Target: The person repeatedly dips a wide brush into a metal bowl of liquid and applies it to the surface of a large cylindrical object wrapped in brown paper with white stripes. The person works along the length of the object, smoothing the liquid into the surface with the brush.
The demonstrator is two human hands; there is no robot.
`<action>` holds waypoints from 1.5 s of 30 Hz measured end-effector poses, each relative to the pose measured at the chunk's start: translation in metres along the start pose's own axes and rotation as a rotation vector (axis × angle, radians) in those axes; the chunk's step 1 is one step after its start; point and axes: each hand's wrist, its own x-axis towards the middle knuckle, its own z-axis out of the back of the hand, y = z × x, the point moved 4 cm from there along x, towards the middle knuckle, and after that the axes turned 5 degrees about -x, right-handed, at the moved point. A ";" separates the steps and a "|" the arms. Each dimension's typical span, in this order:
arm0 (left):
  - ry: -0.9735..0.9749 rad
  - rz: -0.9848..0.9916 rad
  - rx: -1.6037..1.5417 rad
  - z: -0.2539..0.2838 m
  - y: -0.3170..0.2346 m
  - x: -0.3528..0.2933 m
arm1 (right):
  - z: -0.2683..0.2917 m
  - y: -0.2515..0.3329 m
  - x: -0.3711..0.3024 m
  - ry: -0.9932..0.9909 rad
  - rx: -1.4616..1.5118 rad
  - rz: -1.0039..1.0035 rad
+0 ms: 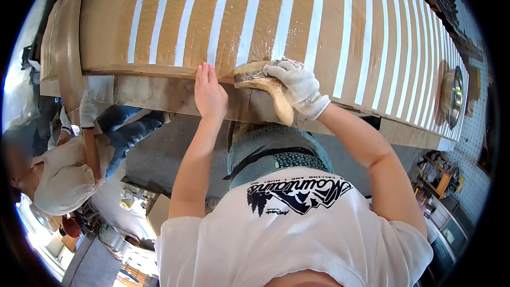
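The left hand (209, 93) reaches straight-fingered, unclasped, to the striped brown sheet (330, 32)'s near edge; the gloved right hand (300, 86) grasps a wooden brush (274, 87) there. Rightward sits a metal bowl (457, 98); leftward, a co-worker (71, 175).

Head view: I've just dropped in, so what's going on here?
A person's gloved right hand holds a wooden-handled brush at the near edge of a brown, white-striped sheet. Their bare left hand is at that edge, fingers extended. A metal bowl sits toward the sheet's right end, and a co-worker is at the left end.
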 end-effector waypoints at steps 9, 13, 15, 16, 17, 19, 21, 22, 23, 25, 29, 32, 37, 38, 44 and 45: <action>0.227 0.061 0.293 0.002 -0.027 0.012 | 0.045 -0.072 0.005 -0.033 -0.111 -0.291; 0.381 0.152 0.416 -0.003 -0.045 0.025 | 0.027 -0.052 -0.047 0.224 -0.110 -0.231; 0.448 0.204 0.434 -0.002 -0.055 0.027 | 0.028 -0.068 -0.039 0.292 -0.048 -0.140; 0.483 0.235 0.421 -0.001 -0.060 0.030 | 0.032 -0.088 -0.031 0.336 -0.083 -0.314; 0.518 0.266 0.409 -0.001 -0.064 0.032 | 0.038 -0.108 -0.025 0.383 -0.122 -0.486; 0.549 0.297 0.428 0.000 -0.071 0.037 | 0.051 -0.113 -0.015 0.211 -0.185 -0.526; 0.590 0.334 0.444 0.001 -0.074 0.038 | 0.050 -0.100 -0.037 -0.003 -0.149 -0.314; 0.608 0.353 0.442 -0.002 -0.074 0.039 | 0.055 -0.091 -0.046 -0.047 -0.122 -0.263; 0.620 0.370 0.437 -0.004 -0.074 0.040 | 0.043 -0.095 -0.057 0.070 -0.118 -0.263; 0.604 0.405 0.440 -0.010 -0.077 0.041 | 0.055 -0.104 -0.045 0.271 -0.062 -0.275; 0.570 0.390 0.396 -0.011 -0.075 0.042 | 0.089 -0.179 0.036 0.262 -0.006 -0.705; 0.580 0.386 0.385 -0.009 -0.081 0.043 | 0.101 -0.262 0.110 0.006 -0.098 -0.669; 0.703 0.460 0.444 -0.011 -0.089 0.050 | 0.122 -0.395 0.227 -0.070 -0.222 -0.701; 0.688 0.480 0.438 -0.013 -0.087 0.048 | 0.123 -0.416 0.251 -0.072 -0.261 -0.706; 0.603 0.506 0.387 -0.018 -0.076 0.039 | 0.131 -0.485 0.348 -0.266 -0.437 -0.552; 0.578 0.508 0.382 -0.014 -0.078 0.037 | 0.129 -0.489 0.356 -0.284 -0.469 -0.545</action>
